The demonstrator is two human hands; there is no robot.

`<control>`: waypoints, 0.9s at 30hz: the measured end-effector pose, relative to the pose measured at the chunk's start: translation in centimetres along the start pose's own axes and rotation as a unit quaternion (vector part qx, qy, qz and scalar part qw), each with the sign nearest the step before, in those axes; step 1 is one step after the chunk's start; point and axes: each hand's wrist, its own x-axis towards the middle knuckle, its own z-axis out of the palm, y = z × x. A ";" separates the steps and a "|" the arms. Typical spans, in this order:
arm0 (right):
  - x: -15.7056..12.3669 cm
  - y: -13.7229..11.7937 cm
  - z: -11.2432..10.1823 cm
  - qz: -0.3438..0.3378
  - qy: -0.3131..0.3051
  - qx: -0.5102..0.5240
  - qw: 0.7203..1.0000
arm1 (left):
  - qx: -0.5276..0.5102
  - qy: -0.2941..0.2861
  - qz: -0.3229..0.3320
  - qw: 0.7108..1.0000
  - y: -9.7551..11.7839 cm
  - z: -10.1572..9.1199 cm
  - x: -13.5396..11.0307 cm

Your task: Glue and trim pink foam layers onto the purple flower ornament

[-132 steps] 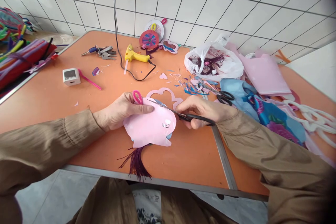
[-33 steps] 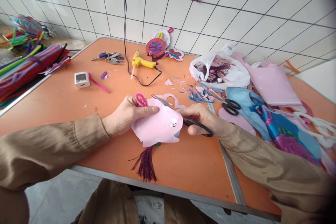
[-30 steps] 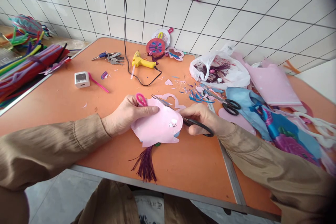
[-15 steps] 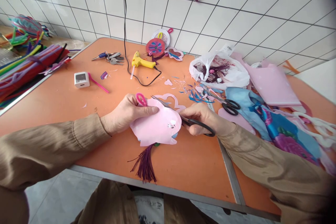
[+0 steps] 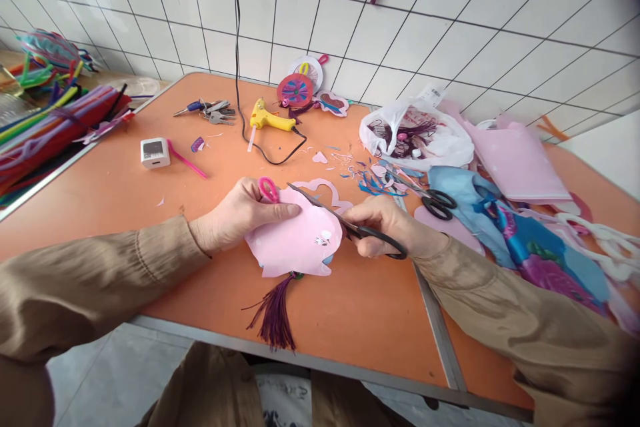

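Note:
My left hand (image 5: pixel 245 215) pinches a pink pendant (image 5: pixel 295 240) by its upper left edge, thumb on top. A pink pipe-cleaner loop (image 5: pixel 269 189) sticks up beside the thumb, and a dark purple tassel (image 5: pixel 275 313) hangs from the pendant's lower edge over the tabletop. Bits of blue show beneath the pink layer at the lower right. My right hand (image 5: pixel 377 223) grips black-handled scissors (image 5: pixel 380 238). Their blades lie along the pendant's upper right edge, tips pointing up and left. Behind them rests a pink scalloped outline cut-out (image 5: pixel 323 188).
A yellow glue gun (image 5: pixel 270 119), keys (image 5: pixel 216 111) and a white charger (image 5: pixel 155 153) lie farther back. Rightward are a second pair of scissors (image 5: pixel 439 203), scraps (image 5: pixel 373 180), a plastic bag (image 5: pixel 425 137) and blue fabric (image 5: pixel 465 200). Pipe cleaners (image 5: pixel 55 130) fill the left edge.
The pendant has shifted and turned slightly to the left, its tassel with it. The scissors' blades look more closed along its edge. Both hands keep their hold.

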 end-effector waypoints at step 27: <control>1.9 -3.2 1.8 -0.036 0.276 -0.022 0.960 | 0.054 0.012 0.047 0.997 -0.7 -0.4 0.8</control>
